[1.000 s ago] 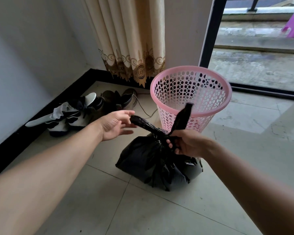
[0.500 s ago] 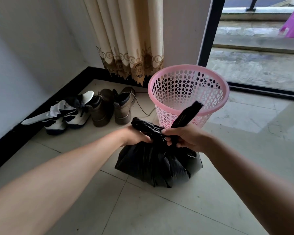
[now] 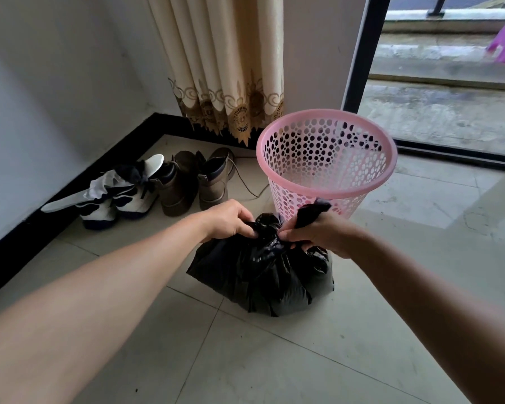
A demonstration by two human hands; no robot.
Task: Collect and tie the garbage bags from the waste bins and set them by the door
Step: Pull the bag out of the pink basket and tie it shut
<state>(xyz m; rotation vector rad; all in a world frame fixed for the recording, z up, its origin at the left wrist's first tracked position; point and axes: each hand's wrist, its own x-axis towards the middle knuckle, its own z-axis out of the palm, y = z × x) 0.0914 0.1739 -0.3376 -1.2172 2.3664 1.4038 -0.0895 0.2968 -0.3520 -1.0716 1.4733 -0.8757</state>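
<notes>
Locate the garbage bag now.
Head view, centre: the garbage bag sits on the floor in front of the pink bin, left hand and right hand gripping its top.

glossy black plastic bag [image 3: 263,275]; perforated pink plastic bin [image 3: 327,158]

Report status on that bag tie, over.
Left hand and right hand both grip black garbage bag at its neck. Bag on floor, in front of pink bin. Shoes to the left, apart from bag.
</notes>
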